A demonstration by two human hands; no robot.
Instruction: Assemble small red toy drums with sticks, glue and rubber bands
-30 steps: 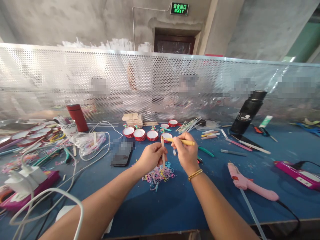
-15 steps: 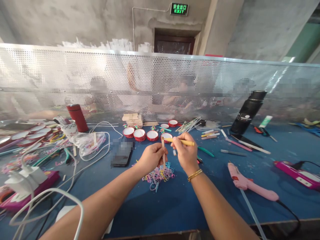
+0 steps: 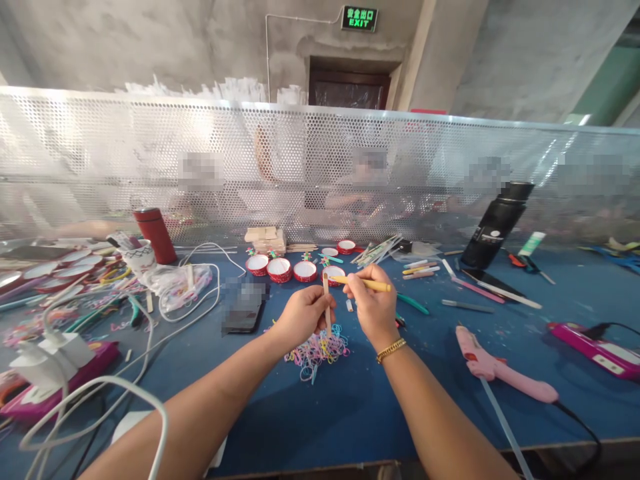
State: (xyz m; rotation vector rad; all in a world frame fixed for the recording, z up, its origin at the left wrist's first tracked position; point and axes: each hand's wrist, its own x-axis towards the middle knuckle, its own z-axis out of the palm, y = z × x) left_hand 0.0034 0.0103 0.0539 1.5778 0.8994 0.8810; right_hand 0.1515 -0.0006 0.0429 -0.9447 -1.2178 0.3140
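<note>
A flat wooden stick (image 3: 327, 287) is held near-upright at the center of the frame, pinched in the grip of the left hand (image 3: 304, 310). A yellow pen (image 3: 377, 285) is clamped in the right hand's (image 3: 374, 305) grip, its tip by the stick's upper end. Almost nothing is changed from half a second earlier; colored bands (image 3: 316, 357) are seen strewn on the blue tabletop (image 3: 310, 427), lower center.

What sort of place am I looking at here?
Probably a craft workshop, perhaps a factory: a pink pistol-shaped glue gun and a tangled heap of pastel loops lie on the blue worktable, and a lit green exit sign shows against the grey wall.
</note>
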